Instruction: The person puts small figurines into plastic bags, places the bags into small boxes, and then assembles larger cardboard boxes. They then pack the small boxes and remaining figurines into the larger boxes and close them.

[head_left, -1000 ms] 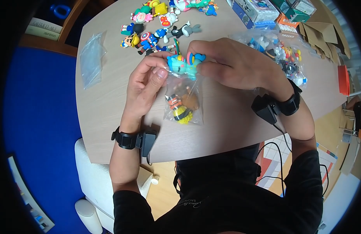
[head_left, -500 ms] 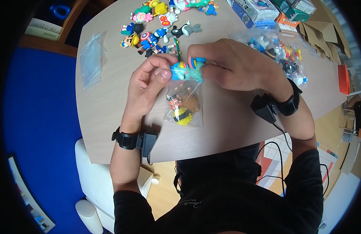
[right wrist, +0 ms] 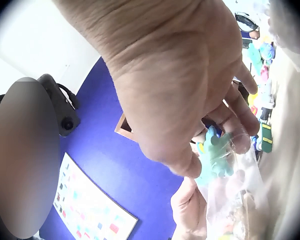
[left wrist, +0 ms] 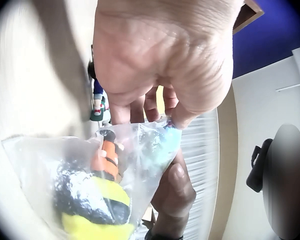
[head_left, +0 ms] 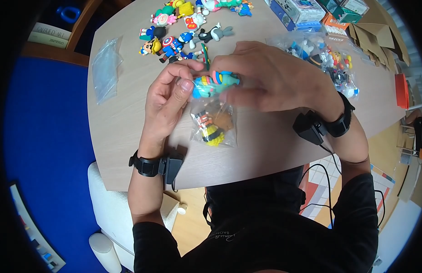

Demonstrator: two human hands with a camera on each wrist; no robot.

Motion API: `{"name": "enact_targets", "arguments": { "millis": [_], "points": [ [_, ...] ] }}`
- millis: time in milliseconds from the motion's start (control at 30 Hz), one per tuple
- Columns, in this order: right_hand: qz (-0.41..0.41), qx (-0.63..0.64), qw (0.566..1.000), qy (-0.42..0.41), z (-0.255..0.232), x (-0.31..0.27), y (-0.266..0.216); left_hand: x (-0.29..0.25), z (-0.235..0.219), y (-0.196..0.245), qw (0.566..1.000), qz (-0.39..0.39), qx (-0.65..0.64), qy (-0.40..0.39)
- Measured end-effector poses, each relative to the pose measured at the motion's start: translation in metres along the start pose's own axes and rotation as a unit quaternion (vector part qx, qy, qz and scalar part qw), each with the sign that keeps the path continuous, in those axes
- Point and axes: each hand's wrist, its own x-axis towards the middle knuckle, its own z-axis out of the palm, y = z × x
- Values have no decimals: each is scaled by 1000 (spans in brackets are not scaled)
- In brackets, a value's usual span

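A turquoise toy figurine (head_left: 205, 87) with striped, colourful parts lies sideways at the mouth of a clear plastic bag (head_left: 231, 139). My left hand (head_left: 167, 98) pinches the bag's mouth by the figurine's left end, thumb in front. Around the figurine's other end my right hand (head_left: 283, 79) curls its fingers, with the blurred thumb below. Through the plastic in the left wrist view, the turquoise figurine (left wrist: 157, 147) shows at the bag's upper corner. Lower in the bag lies a figurine with orange, black and yellow parts (head_left: 212, 135), beside a brown one (head_left: 223, 119).
Several loose figurines (head_left: 171, 45) lie behind my hands. An unfilled clear bag (head_left: 106, 73) lies flat on the left of the table (head_left: 129, 132). At the right are bagged figurines (head_left: 336, 63), boxes (head_left: 302, 16), torn cardboard (head_left: 372, 38) and a red box (head_left: 402, 93).
The turquoise figurine has sunk slightly towards me at the bag's mouth and turned. My right thumb has shifted down and left; the left hand has moved only a little.
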Motion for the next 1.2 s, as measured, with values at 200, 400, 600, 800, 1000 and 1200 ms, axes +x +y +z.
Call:
{"name": "enact_targets", "arguments": {
  "millis": [200,400,600,800,1000,1200],
  "points": [
    [-54,-71,996,24,2,-1,4,-1,8,2,999,-2,-27,-23],
    [-102,-55,991,61,11,1,10,0,8,5,1000,15,2,3],
    [-110,-97,986,73,14,0,1,2,9,2,999,20,-38,7],
    [-50,21,994,93,19,3,6,0,1,3,998,16,-55,38],
    [-52,-41,995,68,18,4,7,1,4,4,996,13,-80,40],
    [-65,-24,992,104,20,4,4,1,6,3,996,12,-77,34]
  ]
}}
